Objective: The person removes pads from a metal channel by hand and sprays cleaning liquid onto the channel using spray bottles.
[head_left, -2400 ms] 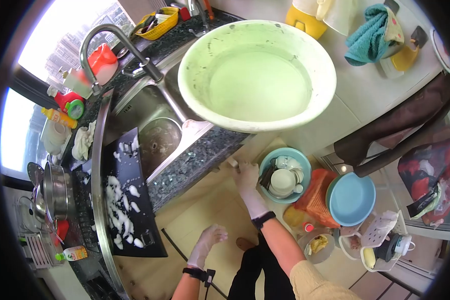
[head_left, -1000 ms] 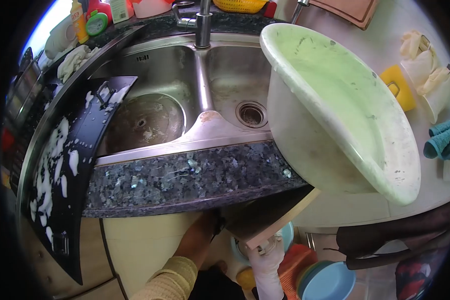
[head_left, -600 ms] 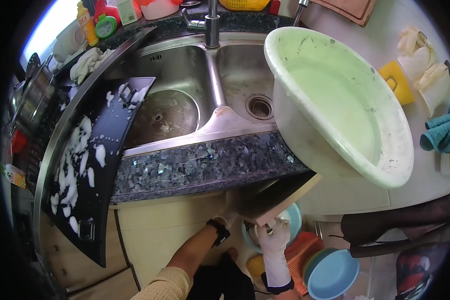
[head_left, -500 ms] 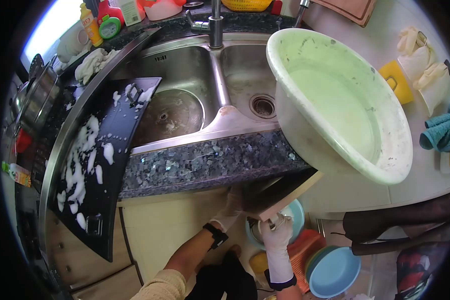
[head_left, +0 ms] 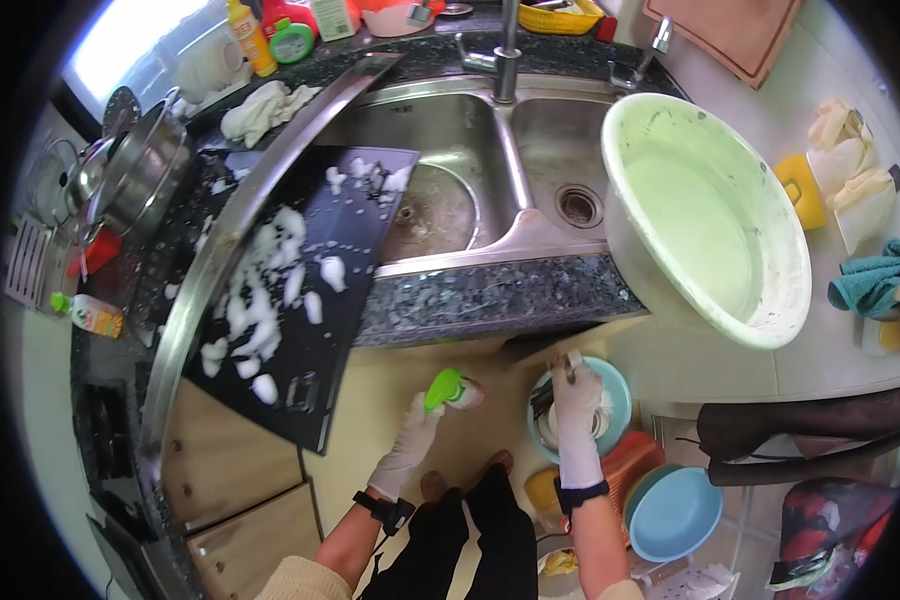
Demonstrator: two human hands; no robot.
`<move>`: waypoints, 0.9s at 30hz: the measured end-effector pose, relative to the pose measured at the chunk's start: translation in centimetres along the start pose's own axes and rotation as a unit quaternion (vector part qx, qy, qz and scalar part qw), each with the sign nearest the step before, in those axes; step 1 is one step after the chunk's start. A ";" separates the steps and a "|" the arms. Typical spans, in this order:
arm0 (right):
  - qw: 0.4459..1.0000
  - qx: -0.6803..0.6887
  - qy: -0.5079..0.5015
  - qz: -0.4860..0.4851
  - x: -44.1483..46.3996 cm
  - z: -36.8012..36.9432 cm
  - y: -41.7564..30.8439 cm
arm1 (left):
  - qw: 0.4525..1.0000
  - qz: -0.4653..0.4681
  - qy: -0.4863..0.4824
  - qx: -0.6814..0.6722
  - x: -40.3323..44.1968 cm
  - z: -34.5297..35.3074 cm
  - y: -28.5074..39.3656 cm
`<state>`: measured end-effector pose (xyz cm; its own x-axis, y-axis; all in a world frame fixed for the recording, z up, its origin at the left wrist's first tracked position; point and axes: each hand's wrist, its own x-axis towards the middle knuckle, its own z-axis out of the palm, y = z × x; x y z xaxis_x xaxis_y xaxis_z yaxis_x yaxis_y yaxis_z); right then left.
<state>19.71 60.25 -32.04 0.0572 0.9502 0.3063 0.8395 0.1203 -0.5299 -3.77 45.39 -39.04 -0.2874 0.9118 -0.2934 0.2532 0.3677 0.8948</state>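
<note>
My left hand [head_left: 416, 430], in a white glove, is closed around a spray bottle [head_left: 462, 392] with a bright green top, held low in front of the cabinets. My right hand [head_left: 577, 395], gloved too, grips the handle [head_left: 572, 362] of a cabinet door [head_left: 602, 338] under the counter, which stands partly open. Just beyond that hand, a light blue basin [head_left: 618, 385] with dishes in it sits low down. A black panel [head_left: 370, 230] spotted with white foam leans across the counter edge at the left, beside a long metal strip [head_left: 205, 270].
A double steel sink [head_left: 515, 165] with a tap [head_left: 507, 65] lies ahead. On the counter at the right, a large pale green tub [head_left: 700, 220] is tilted. Blue bowls [head_left: 675, 515] and an orange basket [head_left: 630, 460] crowd the floor by my right arm.
My left hand has come out of the cabinet with the spray bottle. The door has swung further towards closed, my right hand still on its handle. The view has shifted left.
</note>
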 end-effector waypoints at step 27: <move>0.631 0.339 -0.599 -0.359 0.9 -25.4 -30.7 | 0.967 0.197 -0.158 0.033 -22.2 -25.1 38.7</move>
<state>7.73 50.14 4.61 -0.9960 0.0686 0.0574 -0.0295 0.3532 -0.9351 -10.79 34.79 10.61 0.1376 0.9900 -0.0323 0.3462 -0.0175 0.9380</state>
